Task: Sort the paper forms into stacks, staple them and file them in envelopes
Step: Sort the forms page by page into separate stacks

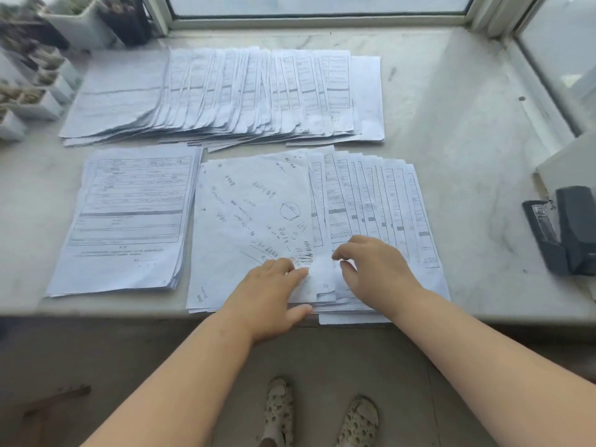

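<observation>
A fanned spread of printed forms lies at the front of the marble sill, topped on its left by a sheet with handwritten notes. My left hand lies flat on the lower edge of that sheet, fingers straight. My right hand has its fingers curled, pinching the bottom corners of the fanned forms. A squared stack of forms sits to the left. A long fanned row of forms lies behind. A dark stapler stands at the right.
The marble window sill ends at a front edge just under my wrists. Small white pots with plants crowd the left rear corner. A pale flat object rests behind the stapler. Window frames border the back and right.
</observation>
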The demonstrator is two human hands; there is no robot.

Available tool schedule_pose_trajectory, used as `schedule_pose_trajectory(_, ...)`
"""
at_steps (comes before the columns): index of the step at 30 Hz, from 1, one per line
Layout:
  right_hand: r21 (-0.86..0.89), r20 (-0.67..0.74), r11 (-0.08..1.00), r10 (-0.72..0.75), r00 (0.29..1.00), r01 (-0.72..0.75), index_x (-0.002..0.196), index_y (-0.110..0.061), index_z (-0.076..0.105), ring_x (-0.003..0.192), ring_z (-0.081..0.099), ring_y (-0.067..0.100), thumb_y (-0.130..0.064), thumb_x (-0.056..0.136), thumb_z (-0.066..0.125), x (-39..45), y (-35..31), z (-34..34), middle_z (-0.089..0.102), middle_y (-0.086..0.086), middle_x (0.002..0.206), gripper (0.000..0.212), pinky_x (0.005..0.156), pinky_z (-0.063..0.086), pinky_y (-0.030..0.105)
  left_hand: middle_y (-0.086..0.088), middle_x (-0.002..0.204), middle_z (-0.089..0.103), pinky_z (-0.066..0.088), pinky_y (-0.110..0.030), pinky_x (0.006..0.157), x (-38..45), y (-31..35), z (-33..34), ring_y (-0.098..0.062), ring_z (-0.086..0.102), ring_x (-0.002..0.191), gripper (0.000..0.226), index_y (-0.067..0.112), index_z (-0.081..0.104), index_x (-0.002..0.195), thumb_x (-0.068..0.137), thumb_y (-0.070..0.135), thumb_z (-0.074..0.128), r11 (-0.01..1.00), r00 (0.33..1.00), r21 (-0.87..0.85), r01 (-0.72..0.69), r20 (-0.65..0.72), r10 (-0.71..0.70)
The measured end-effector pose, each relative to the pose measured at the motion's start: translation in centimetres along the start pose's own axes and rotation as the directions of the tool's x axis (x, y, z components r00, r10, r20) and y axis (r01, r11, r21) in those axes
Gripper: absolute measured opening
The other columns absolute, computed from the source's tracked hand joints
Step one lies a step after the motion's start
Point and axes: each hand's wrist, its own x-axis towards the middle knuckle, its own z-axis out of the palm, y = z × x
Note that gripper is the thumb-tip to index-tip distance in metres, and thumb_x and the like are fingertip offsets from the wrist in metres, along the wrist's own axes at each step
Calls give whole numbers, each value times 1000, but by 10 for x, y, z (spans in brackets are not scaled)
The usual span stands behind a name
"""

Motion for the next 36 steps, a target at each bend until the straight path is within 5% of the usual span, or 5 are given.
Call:
schedule_pose_trajectory(7,491,180,861,51,982,-135,95,-36,65,72,58,2,-21,92,58,6,-97,22,65,-15,88,17,69,44,13,12,107,56,27,-3,91,-90,-78,-8,-3,48,102,34,20,67,111,88,35,47,930,905,-364,49,-378,-196)
schedule_pose_trajectory(12,663,316,667,160,935,-339,96,-23,68,76,68,8,-14,90,59,37,-165,45,74,-3,87,14,78,55,30,13,114,53,35,-12,96,-124,-183,1,-7,48,110,31,19,65,110,84,34,59,890,837,-434,142,-428,-342)
schedule_pose_trajectory(18,635,388,567,353,851,-524,98,-15,67,76,70,13,-12,91,60,79,-214,81,75,4,87,10,70,57,23,1,119,60,35,-25,99,-101,-249,1,-12,45,114,37,20,67,102,70,38,74,945,936,-326,-23,-338,-94)
schedule_pose_trajectory(24,600,442,499,446,778,-626,93,-10,62,66,67,17,-13,92,60,98,-235,98,71,10,79,4,65,55,28,13,113,57,25,-8,98,-91,-269,2,-3,45,109,34,25,70,95,69,47,68,862,948,-497,-100,-312,-69)
schedule_pose_trajectory(36,669,554,414,276,786,-617,101,-6,70,64,62,6,-5,87,67,100,-233,109,69,2,81,14,65,54,21,20,113,52,24,-5,100,-91,-269,0,4,40,114,47,31,69,102,66,60,63,809,950,-579,-99,-297,-96)
